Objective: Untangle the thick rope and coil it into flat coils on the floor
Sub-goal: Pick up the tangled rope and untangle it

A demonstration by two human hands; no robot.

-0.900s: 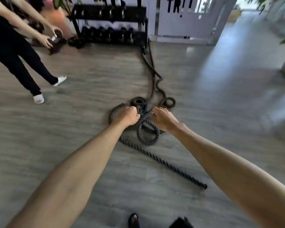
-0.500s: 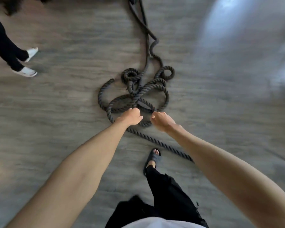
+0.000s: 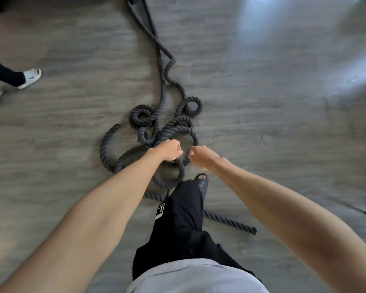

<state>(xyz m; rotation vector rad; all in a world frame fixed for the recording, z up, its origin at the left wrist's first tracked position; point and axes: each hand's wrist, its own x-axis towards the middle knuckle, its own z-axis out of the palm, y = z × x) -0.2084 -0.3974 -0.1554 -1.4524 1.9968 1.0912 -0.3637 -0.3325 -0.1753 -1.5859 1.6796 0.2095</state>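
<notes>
Barely begun: the rope [image 3: 156,132] lies knotted on the floor [image 3: 262,123], no coils laid, both hands [image 3: 170,149] fisted, grip unclear.

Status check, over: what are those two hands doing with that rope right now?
Left hand and right hand fisted over the tangle, grip unclear. Thick rope still knotted, no flat coils. Wearer's sandalled foot beside the loops.

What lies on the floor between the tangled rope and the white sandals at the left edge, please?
Nothing: in the head view, the floor between the rope and the white sandals is bare grey planking.
</notes>
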